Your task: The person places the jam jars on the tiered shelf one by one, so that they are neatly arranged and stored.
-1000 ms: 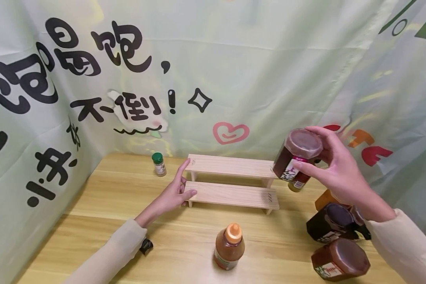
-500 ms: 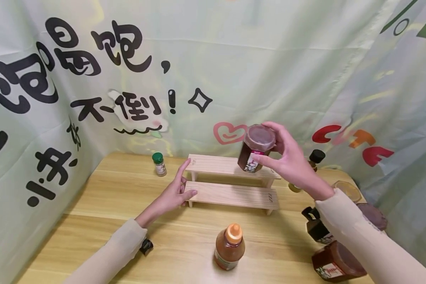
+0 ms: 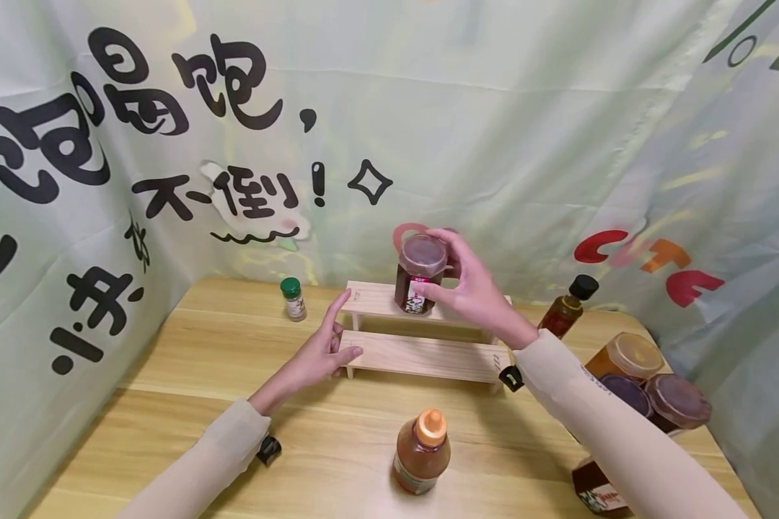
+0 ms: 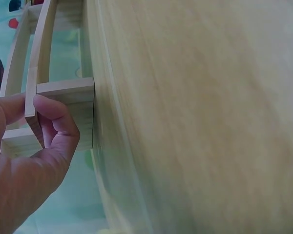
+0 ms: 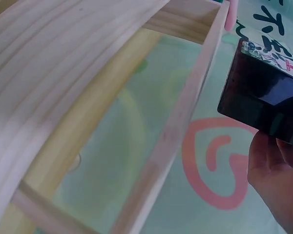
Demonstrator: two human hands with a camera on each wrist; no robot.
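Note:
My right hand (image 3: 477, 292) grips a hexagonal jar (image 3: 414, 288) of dark contents with a frosted lid and a white and pink label. The jar is upright over the upper step of a two-step wooden rack (image 3: 422, 355). In the right wrist view a gap shows between the dark jar (image 5: 263, 92) and the upper board's edge (image 5: 173, 124). My left hand (image 3: 314, 353) holds the rack's left end. From the left wrist, thumb and fingers (image 4: 58, 119) are seen pinching the end of a board.
An orange-capped squeeze bottle (image 3: 422, 450) stands in front of the rack, and a green-capped shaker (image 3: 293, 299) to its left. A black-capped bottle (image 3: 565, 306) and several jars, including an amber one (image 3: 626, 357), stand at right, partly behind the right sleeve. A printed curtain (image 3: 493, 144) hangs behind.
My right hand has carried the jar leftward from the rack's right end to over the middle of the upper step. My left hand has stayed on the rack's left end.

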